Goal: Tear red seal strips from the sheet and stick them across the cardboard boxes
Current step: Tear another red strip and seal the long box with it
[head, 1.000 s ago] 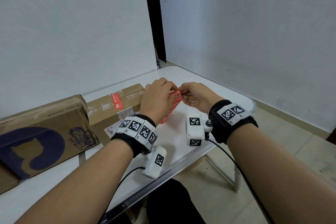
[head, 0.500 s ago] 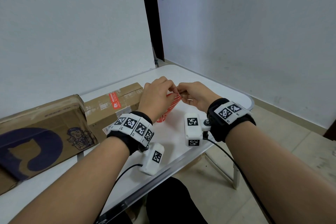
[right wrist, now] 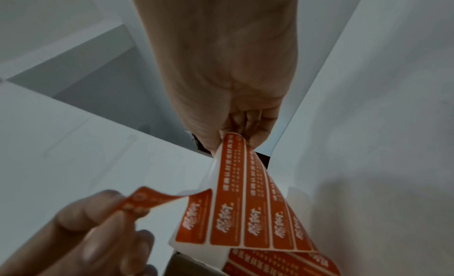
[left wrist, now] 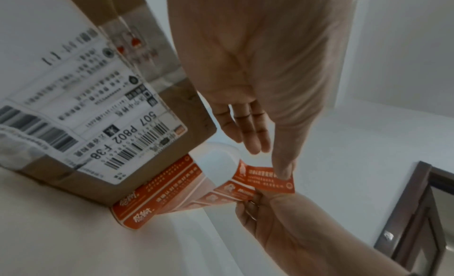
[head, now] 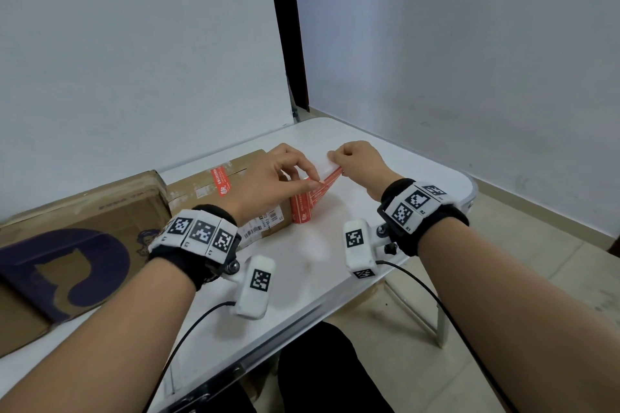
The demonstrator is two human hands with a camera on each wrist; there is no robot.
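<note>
I've got the sheet (right wrist: 248, 212) pinched at its top in my right hand (head: 355, 161); left hand (head: 268, 181) pinches a half-peeled strip (left wrist: 267, 180), long axis running between both hands. Boxes (head: 214, 184) sit just left, nearer left hand, w/ one strip on already.

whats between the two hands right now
A half-peeled red strip, pinched by the left hand, bridges to the sheet gripped by the right hand. The right wrist view shows it best.
</note>
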